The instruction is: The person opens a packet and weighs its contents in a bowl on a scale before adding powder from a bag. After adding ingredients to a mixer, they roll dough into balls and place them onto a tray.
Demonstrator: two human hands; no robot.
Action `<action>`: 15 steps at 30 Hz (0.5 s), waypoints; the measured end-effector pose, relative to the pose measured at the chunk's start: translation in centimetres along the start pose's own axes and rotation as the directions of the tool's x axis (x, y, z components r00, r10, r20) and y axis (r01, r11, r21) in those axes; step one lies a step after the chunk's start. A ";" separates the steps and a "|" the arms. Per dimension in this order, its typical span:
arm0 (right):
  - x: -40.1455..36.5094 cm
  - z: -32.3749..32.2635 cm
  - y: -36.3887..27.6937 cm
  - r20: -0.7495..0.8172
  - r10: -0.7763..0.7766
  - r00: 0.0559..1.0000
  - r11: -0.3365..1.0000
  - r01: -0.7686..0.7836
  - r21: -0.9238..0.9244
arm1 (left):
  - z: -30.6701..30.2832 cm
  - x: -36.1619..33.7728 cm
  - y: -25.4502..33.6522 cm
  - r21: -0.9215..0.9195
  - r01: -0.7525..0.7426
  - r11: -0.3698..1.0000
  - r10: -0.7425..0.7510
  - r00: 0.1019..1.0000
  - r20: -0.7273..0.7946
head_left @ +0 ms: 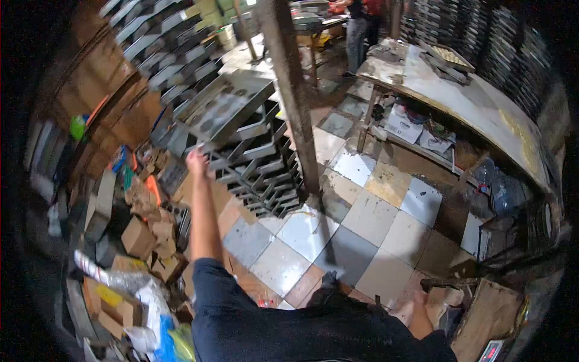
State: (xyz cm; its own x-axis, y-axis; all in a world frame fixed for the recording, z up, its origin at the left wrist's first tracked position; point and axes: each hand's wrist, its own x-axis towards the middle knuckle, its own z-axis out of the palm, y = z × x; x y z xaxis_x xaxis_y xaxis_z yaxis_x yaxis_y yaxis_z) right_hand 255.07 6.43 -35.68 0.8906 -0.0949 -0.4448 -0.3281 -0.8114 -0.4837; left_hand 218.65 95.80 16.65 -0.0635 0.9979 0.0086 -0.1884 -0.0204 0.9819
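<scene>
My left hand (198,161) is stretched forward, its fingers closed at the near corner of a metal baking tray (250,99). The tray is shallow and rimmed, with round dark marks on its bottom. It lies over a stack of criss-crossed metal trays (259,166) beside a wooden post. Low at the right, my right hand (416,304) hangs near my side, close to a wooden box. It is smeared, so its fingers do not show clearly.
A wooden post (292,90) rises right of the stack. Cardboard boxes and plastic bags (142,301) crowd the left. A worktable (446,78) with trays stands at the right, on a tiled floor (362,217). Another person (357,36) stands at the back.
</scene>
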 end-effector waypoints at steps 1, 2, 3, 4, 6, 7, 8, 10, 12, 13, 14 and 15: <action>-1.4 -3.2 0.2 0.041 -0.092 0.995 0.911 0.101 -0.400 | 0.3 4.1 -0.2 0.061 0.078 0.995 -0.078 0.997 -0.007; -2.4 -5.7 1.1 0.085 -0.143 0.986 0.790 0.165 -0.590 | 2.1 4.9 0.2 -0.084 0.184 0.979 -0.182 0.983 0.031; -3.1 -7.3 3.0 0.134 -0.194 0.972 0.616 0.227 -0.755 | 3.3 5.1 0.5 -0.217 0.294 0.931 -0.282 0.955 0.087; -3.6 -8.6 4.9 0.176 -0.238 0.955 0.422 0.265 -0.867 | 2.7 8.8 -2.2 -0.268 0.329 0.905 -0.288 0.940 0.182; -5.5 -11.6 9.2 -0.043 -0.258 0.965 0.780 0.182 -0.599 | 0.7 13.6 -3.5 -0.006 0.621 0.784 -0.446 0.569 0.691; -5.9 -12.6 11.1 -0.205 -0.119 0.971 0.992 0.110 -0.055 | 5.7 7.2 -1.3 -0.206 0.419 0.884 -0.348 0.885 0.309; -5.9 -12.6 10.0 -0.040 -0.063 0.997 0.878 0.036 -0.478 | 4.6 10.6 -3.3 -0.250 0.508 0.824 -0.404 0.838 0.368; -5.1 -13.2 9.1 0.087 0.062 0.994 0.582 0.035 -0.813 | 5.2 11.4 -3.2 -0.176 0.546 0.819 -0.540 0.837 0.082; -6.1 -14.8 7.1 -0.198 0.459 0.866 0.855 -0.491 -0.167 | 4.3 12.5 -3.2 -0.260 0.523 0.812 -0.492 0.852 0.177; -4.9 -13.3 9.4 -0.163 0.363 0.918 0.910 -0.387 -0.151 | 2.9 12.4 -1.9 -0.165 0.481 0.861 -0.458 0.875 0.159; -4.6 -12.8 10.0 -0.125 0.261 0.957 0.953 -0.276 -0.126 | 2.5 12.0 -1.1 -0.178 0.484 0.857 -0.455 0.872 0.184; -3.9 -12.3 11.2 -0.086 0.157 0.984 0.982 -0.165 -0.095 | 3.1 4.9 1.2 -0.252 0.144 0.957 -0.126 0.988 0.085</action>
State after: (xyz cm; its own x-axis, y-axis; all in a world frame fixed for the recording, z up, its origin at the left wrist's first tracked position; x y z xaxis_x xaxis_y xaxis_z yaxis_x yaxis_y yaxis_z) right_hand 251.80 -9.35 -30.10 0.8519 -0.2707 -0.4483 -0.4390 -0.8359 -0.3294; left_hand 221.11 100.90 18.46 0.0444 0.9940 -0.0996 -0.4363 0.1090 0.8932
